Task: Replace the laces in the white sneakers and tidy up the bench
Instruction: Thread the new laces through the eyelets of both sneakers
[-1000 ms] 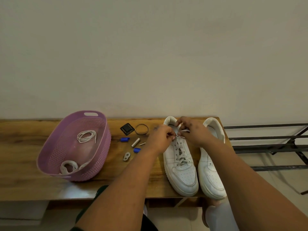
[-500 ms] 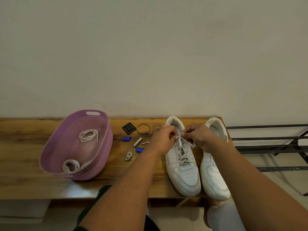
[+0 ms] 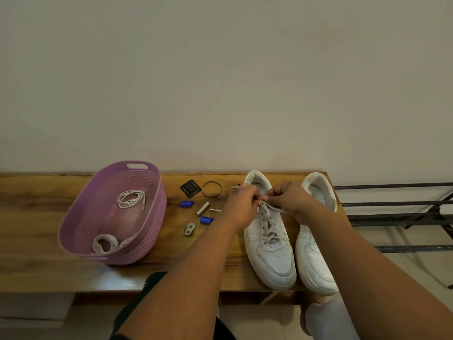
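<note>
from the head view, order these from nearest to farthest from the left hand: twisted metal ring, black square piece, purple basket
Measured from the left hand, which pinches the lace at the top of the left sneaker:
1. Twisted metal ring, just to the hand's left, near the bench's back edge.
2. Black square piece, next to the ring, farther left.
3. Purple basket, farthest, at the left of the bench.

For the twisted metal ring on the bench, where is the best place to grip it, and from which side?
Probably pinch the twisted metal ring across its right rim, coming from above. It lies flat on the bench, its centre open for fingers, while the black square piece crowds its left side.
</note>
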